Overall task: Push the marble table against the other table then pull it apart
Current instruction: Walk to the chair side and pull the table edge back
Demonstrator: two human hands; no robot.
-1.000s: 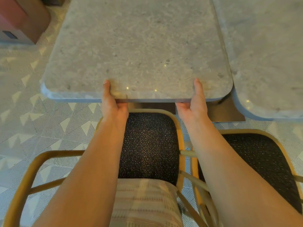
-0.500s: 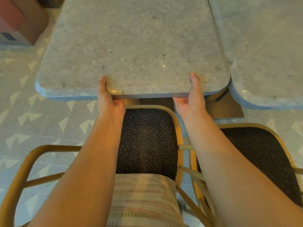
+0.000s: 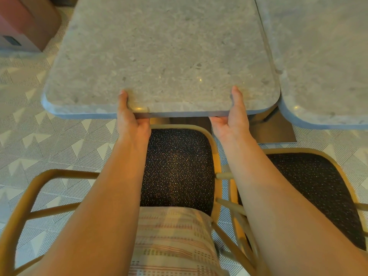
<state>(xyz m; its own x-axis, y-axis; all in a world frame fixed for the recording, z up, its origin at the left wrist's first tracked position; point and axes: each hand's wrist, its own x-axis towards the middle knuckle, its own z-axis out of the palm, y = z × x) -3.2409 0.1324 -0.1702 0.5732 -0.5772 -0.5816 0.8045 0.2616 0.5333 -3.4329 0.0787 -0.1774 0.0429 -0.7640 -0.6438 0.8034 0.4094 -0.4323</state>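
The grey marble table (image 3: 163, 52) fills the upper middle, its rounded near edge facing me. My left hand (image 3: 130, 118) grips that near edge left of centre, thumb on top, fingers hidden under the slab. My right hand (image 3: 232, 118) grips the same edge right of centre in the same way. The other marble table (image 3: 322, 56) stands at the right. The two long edges lie against each other, with only a thin dark seam between them.
A wooden chair with a dark speckled seat (image 3: 177, 168) stands under my arms, a second one (image 3: 318, 188) at the right. The dark metal base plate (image 3: 274, 130) shows below the tables. A reddish-brown cabinet (image 3: 27, 22) stands far left on the patterned floor (image 3: 49, 146).
The marble table has slid to the right with both hands on its near edge, and the gap to the other table has closed to a thin seam.
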